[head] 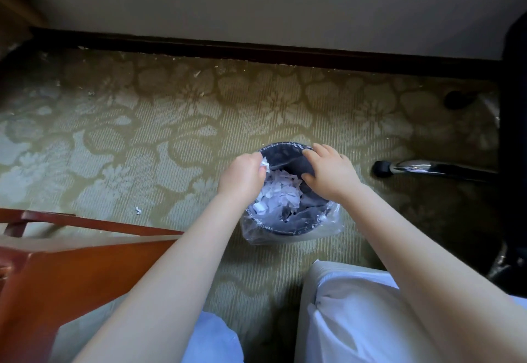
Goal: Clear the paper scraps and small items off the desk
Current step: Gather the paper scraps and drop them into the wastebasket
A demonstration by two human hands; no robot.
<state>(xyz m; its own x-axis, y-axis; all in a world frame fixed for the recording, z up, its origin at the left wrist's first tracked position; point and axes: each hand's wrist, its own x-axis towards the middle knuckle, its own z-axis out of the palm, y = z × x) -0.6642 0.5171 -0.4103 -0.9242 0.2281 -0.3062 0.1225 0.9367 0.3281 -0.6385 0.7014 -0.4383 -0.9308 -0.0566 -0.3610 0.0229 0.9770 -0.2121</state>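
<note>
— Scraps [279, 194], white and crumpled, heaped inside the bin [285, 231] right down there on the carpet [142, 140].

— And which way is that bin sitting?

— Upright, mouth straight up at the camera. Round, dark, with a clear plastic liner [333, 228] folded out over the rim and bunching at the near side. The pile itself has no real long axis, just torn, wadded pieces lying every which way, thickest toward the left of the bin.

— Left hand [242, 177]?

— Over the bin's left edge, fingers curled in tight, pinching one small crumpled scrap [265, 164]. The bit that shows pokes out to the right, toward the middle of the bin.

— Right hand [328, 174]?

— Palm down over the far right of the bin, fingers loosely bent and spread, thumb dipping inside. Nothing visible in it. Whether the fingertips actually touch the liner, I cannot tell.

— Anything off target?

— One stray scrap [138, 210] on the carpet, well left of the bin, just beyond the reddish wooden desk corner [71, 271]. On the right, a chrome chair leg [413, 167] with a black caster points in toward the bin without touching it.
</note>
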